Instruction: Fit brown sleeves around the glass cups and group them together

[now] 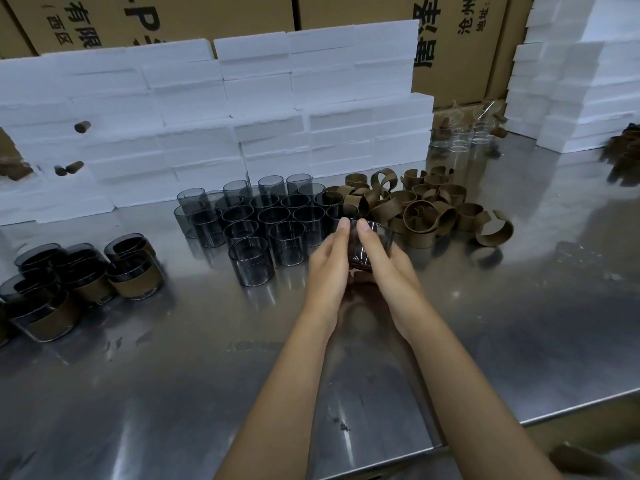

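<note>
- Head view: smoky glass cup (375,244) clasped between both hands above steel table (485,323), just before loose brown sleeves (420,206).
- Left hand (329,271) and right hand (384,268) curled round cup, forefingers up at rim, forearms stretched forward.
- Sleeve on held cup hard to make out; palms hide lower part.

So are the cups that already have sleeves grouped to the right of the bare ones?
No, the sleeved cups stand at the far left of the table, left of the bare cups.
</note>
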